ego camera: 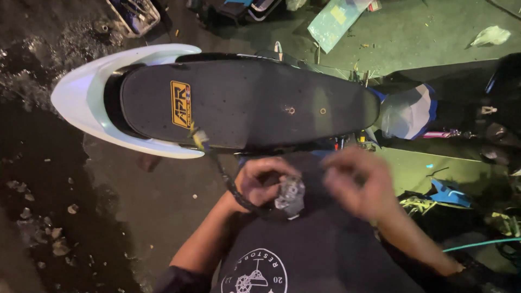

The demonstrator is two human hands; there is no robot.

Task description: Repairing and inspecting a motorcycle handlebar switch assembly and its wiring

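My left hand (261,182) grips a small grey metal part (291,196) with a black cable (223,176) attached to it. The cable runs up and left to a yellow and blue connector (199,139) lying on the edge of a black motorcycle seat (244,103). My right hand (358,182) hovers just right of the metal part, blurred, fingers curled; I cannot tell whether it holds anything. The seat lies across the view above both hands, with a white tail fairing (87,92) around its left end.
Wet, dirty concrete floor (49,179) with small stones lies to the left. A blue plastic piece (446,192) and a green hose (477,244) are on the right. A crate of tools (133,15) and a green panel (332,19) sit at the top.
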